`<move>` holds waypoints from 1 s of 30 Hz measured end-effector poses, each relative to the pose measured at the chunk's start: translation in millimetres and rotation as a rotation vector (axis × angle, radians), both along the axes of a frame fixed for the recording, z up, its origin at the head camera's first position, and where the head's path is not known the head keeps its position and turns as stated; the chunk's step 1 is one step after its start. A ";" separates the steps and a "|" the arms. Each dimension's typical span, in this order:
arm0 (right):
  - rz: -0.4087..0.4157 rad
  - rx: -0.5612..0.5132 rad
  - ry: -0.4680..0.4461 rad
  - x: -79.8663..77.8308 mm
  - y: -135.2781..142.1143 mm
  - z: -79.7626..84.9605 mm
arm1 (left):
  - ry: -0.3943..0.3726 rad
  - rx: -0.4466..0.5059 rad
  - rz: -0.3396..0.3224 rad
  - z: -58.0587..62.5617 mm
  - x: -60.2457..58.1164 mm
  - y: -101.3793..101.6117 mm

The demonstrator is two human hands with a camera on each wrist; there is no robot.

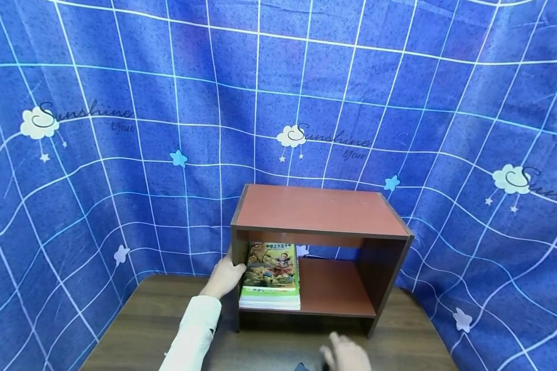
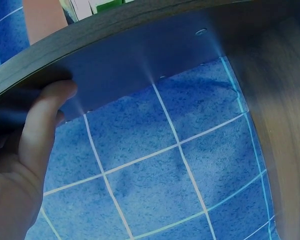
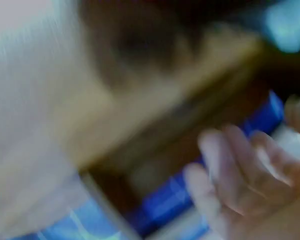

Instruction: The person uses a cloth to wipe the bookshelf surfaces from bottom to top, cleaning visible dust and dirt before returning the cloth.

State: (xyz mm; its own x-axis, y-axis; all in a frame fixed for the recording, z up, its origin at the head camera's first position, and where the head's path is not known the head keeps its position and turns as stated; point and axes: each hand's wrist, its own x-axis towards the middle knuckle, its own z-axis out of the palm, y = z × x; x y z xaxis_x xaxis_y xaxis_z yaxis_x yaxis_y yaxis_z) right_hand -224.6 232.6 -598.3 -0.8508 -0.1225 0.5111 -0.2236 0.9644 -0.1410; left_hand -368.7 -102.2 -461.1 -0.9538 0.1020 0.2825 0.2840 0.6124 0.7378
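A small brown shelf (image 1: 322, 208) with a reddish-brown top stands on the wooden table. My left hand (image 1: 226, 275) grips its left side panel, the thumb near the front edge. In the left wrist view, the left hand's fingers (image 2: 42, 120) bend against the panel's dark outer face. Inside the shelf, at the left, lies a stack of books (image 1: 270, 299); the top picture book (image 1: 271, 265) has a colourful illustrated cover with Chinese characters. My right hand (image 1: 345, 353), blurred, is low in front of the shelf, fingers loosely bent and nothing visible in them.
The reddish inner board (image 1: 334, 283) extends right of the books toward the right side panel (image 1: 382, 278). Beneath everything is the brown wooden table (image 1: 144, 319). A blue checked curtain (image 1: 167, 129) hangs behind and on both sides.
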 end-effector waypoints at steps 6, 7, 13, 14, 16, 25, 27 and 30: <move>-0.008 -0.252 0.716 -23.2 48.7 119.4 | -0.013 0.001 0.002 2.1 -0.3 -0.3; -0.021 -0.306 0.770 -27.3 56.3 140.6 | -0.013 0.000 0.004 2.5 -0.3 -0.6; -0.062 -0.512 0.532 -49.5 94.8 230.0 | -0.010 0.011 0.014 4.7 1.1 -1.1; -0.070 -0.520 0.458 -52.4 100.1 237.3 | -0.015 0.013 0.011 4.8 1.3 -0.6; -0.086 -0.539 0.359 -57.9 108.7 244.2 | -0.032 0.020 0.004 4.0 1.3 0.7; -0.108 -0.602 0.430 -73.8 110.9 239.2 | -0.038 0.042 0.046 5.4 3.6 4.5; -0.123 -0.612 0.453 -73.9 111.0 238.9 | -0.035 -0.009 0.088 5.4 11.1 8.3; -0.162 -0.621 0.468 -73.5 109.2 236.4 | 0.037 -0.184 0.184 2.1 36.3 14.1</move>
State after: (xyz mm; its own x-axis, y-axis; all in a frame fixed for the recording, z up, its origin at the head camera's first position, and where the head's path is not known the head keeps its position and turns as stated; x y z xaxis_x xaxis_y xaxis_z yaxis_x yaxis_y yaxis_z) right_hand -298.1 341.8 -361.9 -0.5135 0.4089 0.7544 -0.2561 0.7661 -0.5895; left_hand -332.4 -88.0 -459.0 -0.9504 -0.0191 0.3104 0.1804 0.7791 0.6004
